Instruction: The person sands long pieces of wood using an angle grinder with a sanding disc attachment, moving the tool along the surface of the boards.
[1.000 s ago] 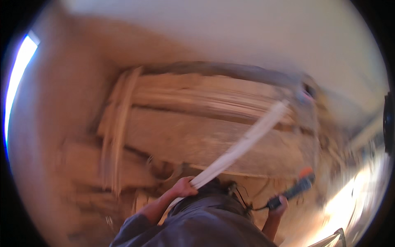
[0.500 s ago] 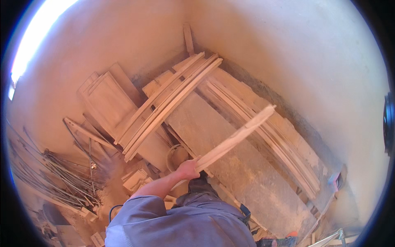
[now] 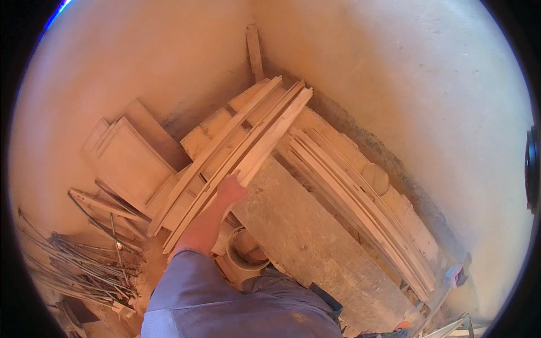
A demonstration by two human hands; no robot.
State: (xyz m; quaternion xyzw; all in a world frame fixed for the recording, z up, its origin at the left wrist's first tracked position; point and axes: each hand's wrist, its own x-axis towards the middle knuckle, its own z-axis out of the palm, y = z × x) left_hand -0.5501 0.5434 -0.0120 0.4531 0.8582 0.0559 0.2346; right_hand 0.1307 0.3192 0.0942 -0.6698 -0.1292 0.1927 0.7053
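Observation:
My left hand (image 3: pixel 232 190) is closed around a pale wooden strip (image 3: pixel 274 132) at its nearer end. The strip reaches away to the upper right and lies along a row of long wooden strips (image 3: pixel 198 163), touching or just above them; I cannot tell which. These strips rest crosswise over the far left end of a long board (image 3: pixel 307 228). My right hand is out of view.
More long strips (image 3: pixel 360 208) lie along the board's right side. A bucket (image 3: pixel 233 257) stands below my left forearm. Door-like panels (image 3: pixel 127 163) lean at the left wall, above a heap of thin rods (image 3: pixel 84 265). Bare walls meet at the far corner.
My left hand has swung the wooden strip left and away from me, from over the board to beside the row of strips. The view has shifted a little.

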